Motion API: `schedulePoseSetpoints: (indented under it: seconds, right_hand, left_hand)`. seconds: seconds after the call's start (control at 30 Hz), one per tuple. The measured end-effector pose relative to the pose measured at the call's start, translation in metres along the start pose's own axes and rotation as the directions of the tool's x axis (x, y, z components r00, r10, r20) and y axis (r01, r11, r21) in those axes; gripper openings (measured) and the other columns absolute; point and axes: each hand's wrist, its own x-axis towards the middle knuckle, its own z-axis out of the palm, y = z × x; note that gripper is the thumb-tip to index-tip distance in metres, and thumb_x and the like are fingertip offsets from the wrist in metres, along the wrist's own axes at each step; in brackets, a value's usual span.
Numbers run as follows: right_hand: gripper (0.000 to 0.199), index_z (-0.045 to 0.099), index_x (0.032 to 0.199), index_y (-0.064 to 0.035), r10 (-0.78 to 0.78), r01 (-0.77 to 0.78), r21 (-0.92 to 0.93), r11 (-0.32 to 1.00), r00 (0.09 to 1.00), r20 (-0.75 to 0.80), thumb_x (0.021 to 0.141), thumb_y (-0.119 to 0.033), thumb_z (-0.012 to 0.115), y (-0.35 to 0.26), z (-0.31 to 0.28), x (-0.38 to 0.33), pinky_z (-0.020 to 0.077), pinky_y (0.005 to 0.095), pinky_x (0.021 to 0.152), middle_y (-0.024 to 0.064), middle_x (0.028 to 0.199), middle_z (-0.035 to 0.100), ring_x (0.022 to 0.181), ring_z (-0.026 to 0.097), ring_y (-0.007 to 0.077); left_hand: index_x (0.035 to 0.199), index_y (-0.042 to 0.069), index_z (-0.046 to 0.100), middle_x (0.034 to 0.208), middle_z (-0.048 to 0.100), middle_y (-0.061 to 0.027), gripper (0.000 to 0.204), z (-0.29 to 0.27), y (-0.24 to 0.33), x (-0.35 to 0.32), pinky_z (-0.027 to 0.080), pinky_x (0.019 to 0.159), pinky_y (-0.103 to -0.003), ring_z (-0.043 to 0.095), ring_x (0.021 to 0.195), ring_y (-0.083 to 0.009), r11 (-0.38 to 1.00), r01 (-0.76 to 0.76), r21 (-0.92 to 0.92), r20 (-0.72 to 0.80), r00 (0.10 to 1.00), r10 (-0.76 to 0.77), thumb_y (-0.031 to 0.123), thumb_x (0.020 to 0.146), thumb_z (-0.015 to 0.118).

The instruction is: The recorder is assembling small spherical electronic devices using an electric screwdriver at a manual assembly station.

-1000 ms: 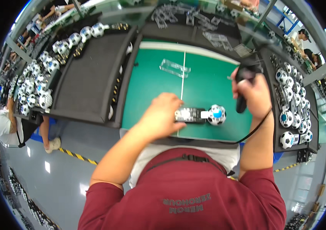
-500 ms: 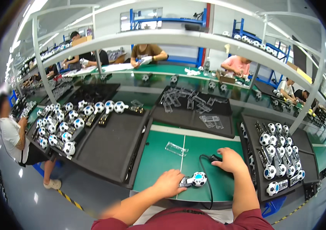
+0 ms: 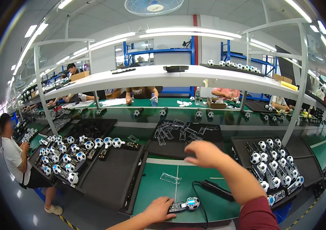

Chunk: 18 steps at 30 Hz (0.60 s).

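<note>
On the green work mat (image 3: 151, 191), my left hand (image 3: 158, 210) grips the flat black end of a device with a soccer-ball-shaped head (image 3: 192, 203). The ball is white and black with a blue patch, and it points right. My right hand (image 3: 205, 154) is raised over the mat's far edge, close to a black tray (image 3: 157, 149) of clear plastic frames (image 3: 167, 132). Its thumb and fingers are apart, with nothing seen between them. A black corded hand tool (image 3: 217, 189) lies below my right forearm. One clear plastic frame (image 3: 170, 178) rests on the mat.
Black trays of soccer-ball devices stand on the left (image 3: 105, 180) and right (image 3: 305, 168). A white shelf (image 3: 193, 76) spans above the bench. Beyond it, several people sit along a green conveyor line (image 3: 147, 124). Another person (image 3: 15, 153) stands at far left.
My right hand has let go of the black corded tool and moved forward and left, toward the tray of plastic frames. The left hand stays at the device. The view has tilted upward.
</note>
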Motion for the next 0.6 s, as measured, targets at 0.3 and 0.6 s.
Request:
schedulePoseSetpoints:
  seconds: [0.3, 0.6]
  right_hand:
    - [0.05, 0.062, 0.126, -0.0058, -0.247, -0.304, -0.549, 0.779, 0.655, -0.714, 0.083, -0.028, 0.074, 0.112, -0.143, 0.081, 0.0424, 0.0445, 0.107, 0.0147, 0.131, 0.06, 0.122, 0.055, 0.0325]
    - [0.065, 0.056, 0.133, -0.0084, -0.007, -0.5, -0.475, 0.724, 0.684, -0.73, 0.08, -0.037, 0.08, 0.161, -0.142, 0.1, 0.0365, 0.0425, 0.109, 0.0118, 0.127, 0.06, 0.117, 0.055, 0.0314]
  left_hand:
    - [0.126, 0.005, 0.064, 0.125, 0.064, -0.0161, 0.059, -0.209, -0.013, 0.013, 0.047, 0.103, -0.044, 0.059, 0.116, -0.0343, 0.987, -0.118, 0.11, -0.314, 0.938, 0.147, 0.026, 0.075, 0.084]
    - [0.14, -0.002, 0.056, 0.14, 0.059, -0.0222, 0.064, -0.41, -0.143, 0.133, 0.043, 0.112, -0.044, 0.055, 0.131, -0.0363, 0.865, 0.477, 0.153, -0.835, 0.53, -0.144, 0.044, 0.096, 0.064]
